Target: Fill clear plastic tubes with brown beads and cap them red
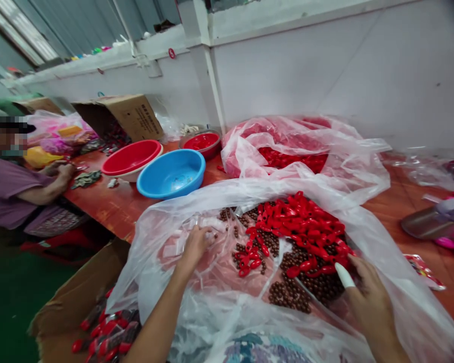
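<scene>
My left hand (pixel 196 245) is over the left side of a translucent plastic sheet (pixel 396 272), its fingers closed around a small clear plastic piece (pixel 195 220). Other clear pieces (pixel 173 250) lie beside it. At the right edge of a heap of glossy red plastic pieces (pixel 298 222), my right hand (pixel 370 290) has its thumb and fingers apart, the fingertips touching the heap. A white cover (pixel 344 275) sits on that thumb. Small round brown beads (pixel 290 296) lie under and around the red pieces.
Beyond the sheet stand a blue basin (pixel 172 174), a red basin (pixel 130 157) and a plastic bag (pixel 306 146) of red pieces. An open carton (pixel 60 307) holds red-ended packets at lower left. Another person (pixel 18 196) sits at far left. A metal cup (pixel 423 222) lies right.
</scene>
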The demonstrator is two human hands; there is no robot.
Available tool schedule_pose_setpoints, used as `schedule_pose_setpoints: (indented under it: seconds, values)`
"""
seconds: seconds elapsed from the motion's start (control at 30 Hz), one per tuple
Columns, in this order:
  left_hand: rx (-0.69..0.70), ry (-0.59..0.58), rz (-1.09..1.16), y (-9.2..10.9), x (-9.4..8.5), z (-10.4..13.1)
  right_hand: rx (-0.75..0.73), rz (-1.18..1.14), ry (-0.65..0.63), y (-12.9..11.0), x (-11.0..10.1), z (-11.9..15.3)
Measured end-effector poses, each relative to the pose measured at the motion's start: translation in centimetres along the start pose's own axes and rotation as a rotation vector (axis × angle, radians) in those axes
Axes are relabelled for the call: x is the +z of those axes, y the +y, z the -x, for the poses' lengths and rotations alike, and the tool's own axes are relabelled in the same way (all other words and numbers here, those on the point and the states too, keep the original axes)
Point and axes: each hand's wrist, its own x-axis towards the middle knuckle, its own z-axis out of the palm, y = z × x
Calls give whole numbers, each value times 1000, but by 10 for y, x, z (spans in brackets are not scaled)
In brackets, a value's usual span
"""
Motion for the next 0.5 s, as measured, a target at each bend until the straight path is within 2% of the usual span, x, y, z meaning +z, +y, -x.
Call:
schedule_pose_setpoints:
  seconds: [0.1, 0.17, 0.27, 0.33, 0.37, 0.43, 0.5]
  values:
    - [-72, 82, 180, 13, -2, 2, 88, -100, -41, -4, -1, 5]
    - [-122, 83, 430, 34, 1, 7, 160, -165, -115, -12, 2, 12]
    - [-235, -82, 857, 72, 15, 18, 203, -246, -364, -28, 13, 22]
    - [-280, -218, 1025, 94, 29, 27, 144, -249, -580, -37, 22, 26]
    - [-305, -292, 1078, 102, 37, 31, 104, -224, -646, -39, 27, 26]
    - [-328, -431, 1118, 114, 51, 38, 52, -158, -643, -38, 35, 25]
    - [-293, -518, 1098, 121, 63, 44, 64, -147, -521, -32, 39, 19]
